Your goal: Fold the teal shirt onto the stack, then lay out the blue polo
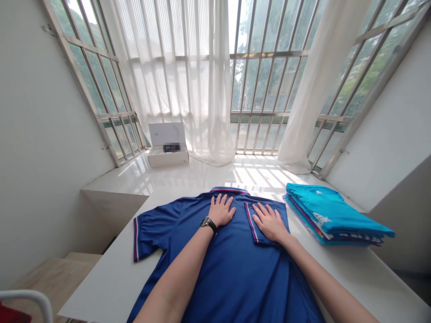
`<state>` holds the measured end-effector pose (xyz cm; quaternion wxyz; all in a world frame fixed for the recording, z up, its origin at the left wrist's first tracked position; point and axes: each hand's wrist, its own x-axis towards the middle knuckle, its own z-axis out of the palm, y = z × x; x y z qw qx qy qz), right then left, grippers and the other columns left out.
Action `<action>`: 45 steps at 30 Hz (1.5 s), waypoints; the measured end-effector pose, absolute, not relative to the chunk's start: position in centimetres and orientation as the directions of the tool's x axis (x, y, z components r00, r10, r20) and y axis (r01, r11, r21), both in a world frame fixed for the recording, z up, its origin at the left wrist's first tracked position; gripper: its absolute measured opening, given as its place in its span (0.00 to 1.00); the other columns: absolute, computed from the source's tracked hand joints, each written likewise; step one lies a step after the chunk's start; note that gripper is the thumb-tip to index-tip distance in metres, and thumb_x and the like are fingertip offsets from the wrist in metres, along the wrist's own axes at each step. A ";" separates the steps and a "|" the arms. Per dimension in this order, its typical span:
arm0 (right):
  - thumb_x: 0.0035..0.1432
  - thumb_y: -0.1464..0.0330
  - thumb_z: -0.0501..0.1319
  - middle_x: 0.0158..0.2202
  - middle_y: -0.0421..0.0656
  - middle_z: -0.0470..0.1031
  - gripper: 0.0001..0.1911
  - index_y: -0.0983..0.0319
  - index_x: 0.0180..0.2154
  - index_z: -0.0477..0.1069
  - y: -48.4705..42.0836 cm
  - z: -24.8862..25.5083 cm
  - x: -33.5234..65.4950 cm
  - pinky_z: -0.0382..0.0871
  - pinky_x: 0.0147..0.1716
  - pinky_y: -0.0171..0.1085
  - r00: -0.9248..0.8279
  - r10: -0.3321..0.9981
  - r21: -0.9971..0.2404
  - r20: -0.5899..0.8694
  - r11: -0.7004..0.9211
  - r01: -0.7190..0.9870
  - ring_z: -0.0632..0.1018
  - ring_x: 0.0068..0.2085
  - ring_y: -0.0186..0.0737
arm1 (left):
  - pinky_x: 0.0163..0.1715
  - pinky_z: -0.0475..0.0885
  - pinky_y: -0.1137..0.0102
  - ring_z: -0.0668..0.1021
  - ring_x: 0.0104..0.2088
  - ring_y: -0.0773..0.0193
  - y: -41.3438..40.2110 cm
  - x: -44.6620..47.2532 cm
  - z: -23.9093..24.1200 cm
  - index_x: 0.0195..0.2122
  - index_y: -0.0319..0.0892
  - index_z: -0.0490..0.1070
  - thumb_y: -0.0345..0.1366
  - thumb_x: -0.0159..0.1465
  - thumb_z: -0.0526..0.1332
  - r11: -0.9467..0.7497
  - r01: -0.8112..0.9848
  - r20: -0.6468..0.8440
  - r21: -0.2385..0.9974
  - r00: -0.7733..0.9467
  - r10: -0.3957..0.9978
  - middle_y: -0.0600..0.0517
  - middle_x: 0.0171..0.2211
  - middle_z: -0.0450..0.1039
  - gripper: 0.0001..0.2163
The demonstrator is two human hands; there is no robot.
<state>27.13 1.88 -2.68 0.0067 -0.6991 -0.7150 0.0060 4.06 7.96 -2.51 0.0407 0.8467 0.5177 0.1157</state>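
A dark blue polo shirt point(232, 269) with red-and-white trim lies spread on the white table point(111, 278), collar away from me. Its right sleeve is folded in over the body; the left sleeve point(148, 233) still lies out flat. My left hand point(220, 210), with a black watch on the wrist, rests flat with fingers spread on the shirt just below the collar. My right hand point(268, 220) lies flat, fingers apart, pressing on the folded-in right sleeve.
A stack of folded shirts point(333, 217), turquoise on top, sits at the right of the table. An open white box point(167, 150) stands on the glossy sill by the curtains. A wooden step is down at the left, and a chair back point(30, 298) at the lower left corner.
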 end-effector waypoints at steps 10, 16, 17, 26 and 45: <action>0.68 0.53 0.40 0.73 0.36 0.46 0.32 0.50 0.70 0.47 3.2 -2.5 28.6 0.44 0.66 0.60 -0.013 0.999 -0.032 -0.044 0.011 0.999 0.49 0.71 0.54 | 0.66 0.47 0.44 0.53 0.69 0.47 8.8 5.2 -2.6 0.68 0.51 0.55 0.53 0.70 0.43 -0.466 0.864 0.204 0.189 0.430 0.880 0.48 0.69 0.55 0.28; 0.66 0.53 0.41 0.73 0.37 0.44 0.33 0.52 0.70 0.46 4.0 -1.2 27.1 0.44 0.65 0.61 0.085 0.980 -0.087 -0.182 -0.102 0.991 0.48 0.71 0.56 | 0.67 0.47 0.48 0.54 0.69 0.49 8.3 5.1 -2.4 0.65 0.47 0.61 0.53 0.70 0.44 -0.461 0.867 0.298 0.191 0.396 0.868 0.47 0.66 0.60 0.28; 0.67 0.54 0.40 0.73 0.39 0.44 0.33 0.54 0.70 0.46 4.1 -1.1 26.6 0.45 0.65 0.62 0.110 0.975 -0.089 -0.193 -0.129 0.988 0.49 0.71 0.57 | 0.67 0.46 0.47 0.53 0.69 0.48 8.2 5.1 -2.3 0.64 0.46 0.62 0.54 0.70 0.44 -0.447 0.875 0.309 0.188 0.380 0.872 0.46 0.66 0.61 0.28; 0.67 0.51 0.38 0.73 0.39 0.45 0.34 0.54 0.70 0.48 3.0 -2.4 24.8 0.39 0.66 0.61 0.190 0.981 -0.111 -0.040 -0.193 0.975 0.47 0.71 0.52 | 0.64 0.43 0.38 0.51 0.70 0.42 8.3 5.0 -2.7 0.69 0.48 0.53 0.60 0.67 0.41 -0.360 0.903 0.178 0.235 0.325 0.929 0.47 0.71 0.50 0.34; 0.69 0.51 0.38 0.72 0.39 0.48 0.32 0.53 0.69 0.50 3.0 -2.9 26.3 0.43 0.65 0.62 0.098 0.995 -0.067 0.003 -0.098 0.993 0.49 0.71 0.54 | 0.64 0.42 0.37 0.48 0.70 0.42 8.9 4.0 -3.0 0.70 0.49 0.50 0.64 0.65 0.38 -0.421 0.875 0.137 0.237 0.399 0.907 0.48 0.72 0.46 0.38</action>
